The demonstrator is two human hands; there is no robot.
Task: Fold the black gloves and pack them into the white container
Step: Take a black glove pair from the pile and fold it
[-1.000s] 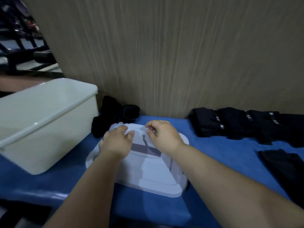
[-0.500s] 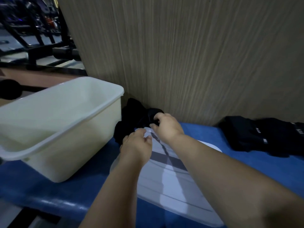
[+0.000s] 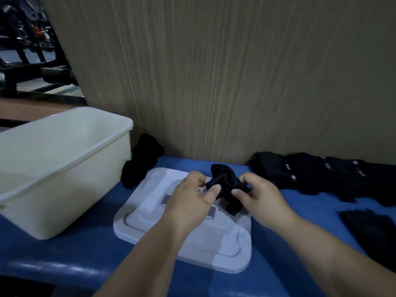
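In the middle of the frame, the left hand (image 3: 190, 198) and the right hand (image 3: 260, 200) both pinch one black glove (image 3: 227, 185) with bent fingers and thumbs, just above the white lid (image 3: 150, 224); the white container (image 3: 53, 200) sits at the left on the blue table (image 3: 85, 245), top open. A black pile (image 3: 143, 161) lies between the container and the wall (image 3: 214, 82); more black gloves (image 3: 321, 174) lie in a row at the right.

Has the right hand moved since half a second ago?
Yes. From the black pile beside the white container, the right hand came rightward across the white lid, now pinching a black glove.
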